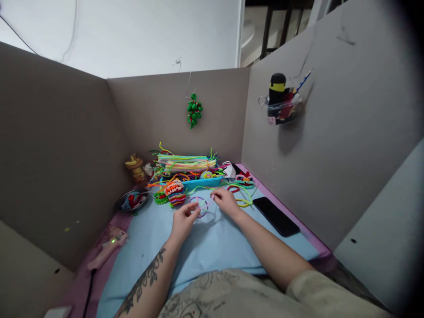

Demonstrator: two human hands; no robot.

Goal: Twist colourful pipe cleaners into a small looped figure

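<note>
My left hand [183,219] pinches one side of a thin purple pipe-cleaner ring [202,207] just above the light blue mat [159,238]. My right hand [226,201] pinches a pale strand at the ring's right side, fingers closed on it. Both hands meet near the middle of the mat. Behind them a blue tray [198,182] carries a stack of coloured pipe cleaners [185,164]. Small finished pipe-cleaner pieces [174,193] lie just left of the ring.
A black phone [276,216] lies on the mat at the right. A pink glue gun [107,246] rests at the left edge, a dark dish [131,201] and a small figurine [135,168] behind it. Cardboard walls enclose the desk; a green ornament [194,110] hangs at the back.
</note>
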